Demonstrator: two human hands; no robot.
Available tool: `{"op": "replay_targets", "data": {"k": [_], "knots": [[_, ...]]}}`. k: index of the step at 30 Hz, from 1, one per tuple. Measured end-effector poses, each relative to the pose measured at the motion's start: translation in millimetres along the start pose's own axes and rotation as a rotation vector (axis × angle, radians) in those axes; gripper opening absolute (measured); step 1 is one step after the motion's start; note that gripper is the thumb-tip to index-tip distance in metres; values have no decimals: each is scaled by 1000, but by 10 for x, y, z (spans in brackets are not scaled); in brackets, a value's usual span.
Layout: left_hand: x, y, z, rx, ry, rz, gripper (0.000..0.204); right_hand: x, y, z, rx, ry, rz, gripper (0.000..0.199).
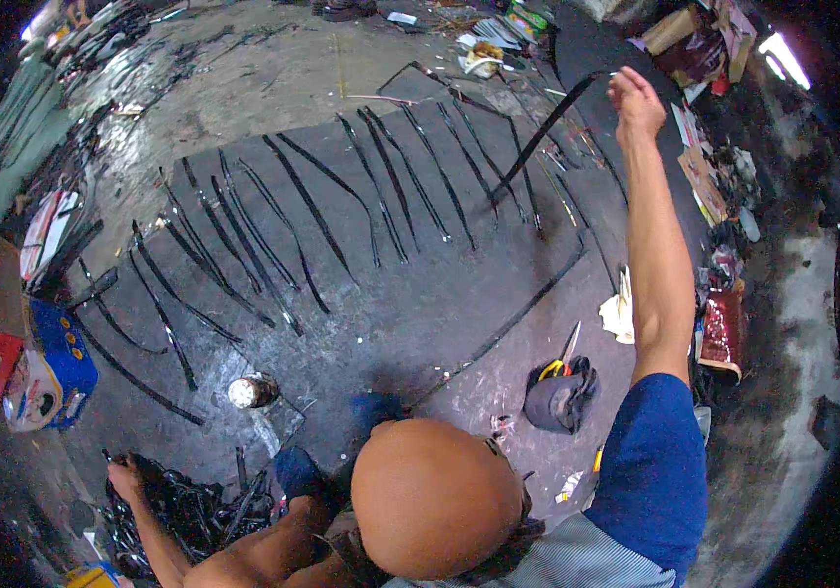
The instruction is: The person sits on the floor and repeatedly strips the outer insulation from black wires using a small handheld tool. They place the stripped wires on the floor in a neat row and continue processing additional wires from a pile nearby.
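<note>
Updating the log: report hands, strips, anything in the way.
Right hand holding up black strip. Left hand at tangled black pile. Other black strips laid in a row. Possible obstacle: white-topped can, near side.

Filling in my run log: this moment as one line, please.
Right hand: holding black strip | Left hand: at tangled black heap | Laid out: row of black strips | Nearby: yellow-handled scissors

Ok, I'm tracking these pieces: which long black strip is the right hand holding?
The flat black strip slanting up to the bare right hand; the black strips in the row lie on the dark grey surface.
</note>
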State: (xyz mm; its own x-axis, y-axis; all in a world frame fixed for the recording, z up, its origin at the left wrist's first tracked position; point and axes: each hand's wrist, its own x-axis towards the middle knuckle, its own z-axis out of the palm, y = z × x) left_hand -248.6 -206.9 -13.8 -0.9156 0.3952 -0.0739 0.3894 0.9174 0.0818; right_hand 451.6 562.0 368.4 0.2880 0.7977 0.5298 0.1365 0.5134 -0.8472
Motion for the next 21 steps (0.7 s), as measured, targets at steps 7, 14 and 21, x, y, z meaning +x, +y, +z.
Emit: {"op": "replay_targets", "data": {"k": [7,14,21], "knots": [[-174,-180,76,-90,70,-157,38,-12,899,-974,-16,262,225,9],[-660,492,-135,53,-97,-44,42,-1654,2413,-2708,-1842,-383,118,32],[-2054,1979,-1595,-342,-327,220,16,-4436,1220,419,-260,-1033,521,18]]}}
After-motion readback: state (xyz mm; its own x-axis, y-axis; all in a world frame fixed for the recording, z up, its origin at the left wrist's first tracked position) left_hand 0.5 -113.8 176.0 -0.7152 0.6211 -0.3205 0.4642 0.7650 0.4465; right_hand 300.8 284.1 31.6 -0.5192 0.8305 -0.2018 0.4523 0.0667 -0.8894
